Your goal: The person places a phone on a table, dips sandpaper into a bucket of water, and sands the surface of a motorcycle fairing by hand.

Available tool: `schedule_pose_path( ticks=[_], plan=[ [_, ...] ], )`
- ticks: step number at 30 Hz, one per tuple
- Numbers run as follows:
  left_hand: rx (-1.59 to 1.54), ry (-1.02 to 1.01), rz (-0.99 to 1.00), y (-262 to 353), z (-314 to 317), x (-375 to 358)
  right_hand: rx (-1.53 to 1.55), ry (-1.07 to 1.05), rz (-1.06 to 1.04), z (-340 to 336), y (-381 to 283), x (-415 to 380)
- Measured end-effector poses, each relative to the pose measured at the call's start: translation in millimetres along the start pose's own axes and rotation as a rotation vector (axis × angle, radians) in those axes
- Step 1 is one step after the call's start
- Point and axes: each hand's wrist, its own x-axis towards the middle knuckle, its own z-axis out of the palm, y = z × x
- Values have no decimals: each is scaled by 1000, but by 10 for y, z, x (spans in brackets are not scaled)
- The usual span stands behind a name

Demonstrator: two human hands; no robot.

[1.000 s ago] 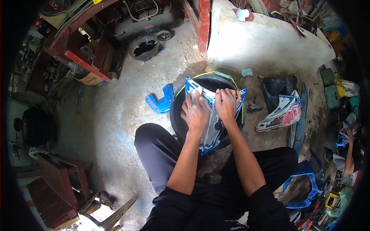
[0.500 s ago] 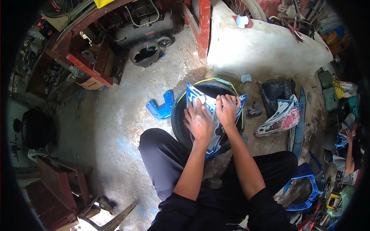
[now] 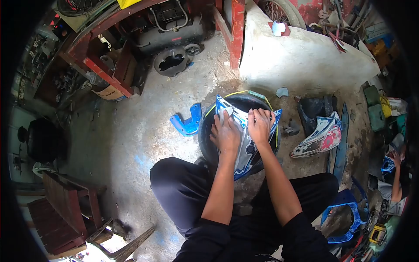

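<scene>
A blue, white and grey motorcycle fairing panel (image 3: 242, 162) lies tilted across a round black tub (image 3: 205, 146) between my knees. My left hand (image 3: 226, 134) presses its fingers on the panel's upper left face. Under those fingertips shows a small pale grey piece (image 3: 225, 113) that looks like sandpaper. Gripping the panel near its upper right corner is my right hand (image 3: 260, 124), fingers curled over it and partly hiding the edge. The panel's underside cannot be seen.
On the floor lie a blue plastic part (image 3: 188, 122), a worn white-and-red fairing (image 3: 321, 137), a pale scrap (image 3: 282, 92) and a blue frame-like part (image 3: 348, 216). A wooden bench (image 3: 61, 209) stands at left. Another person's arm (image 3: 396, 179) shows at far right.
The view has shifted slightly, moving the scene a little right and down. My left hand has moved slightly over the panel. My right hand keeps its hold at the upper right.
</scene>
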Motion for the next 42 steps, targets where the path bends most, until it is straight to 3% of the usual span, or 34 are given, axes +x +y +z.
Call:
schedule_pose_path(
  ticks=[13, 17, 20, 23, 28, 31, 37, 42],
  plan=[
    [138, 43, 167, -91, 9, 132, 9, 23, 0, -4, 3, 11],
    [23, 152, 151, -73, 219, 210, -15, 1, -4, -24, -9, 16],
    [175, 216, 238, -81, 264, -187, 1, 29, -11, -13, -19, 19],
    [112, 168, 201, -47, 189, 8, 10, 35, -16, 1, -8, 34],
    [133, 304, 221, -18, 256, 165, -13, 32, -12, 5, -6, 17],
    [136, 244, 230, -86, 264, -126, 7, 37, -14, 16, 0, 19],
    [207, 204, 192, -111, 91, 452, 6, 42, -29, 22, 27, -4],
    [182, 55, 180, -64, 28, -161, 15, 39, -6, 20, 14, 9]
  ],
)
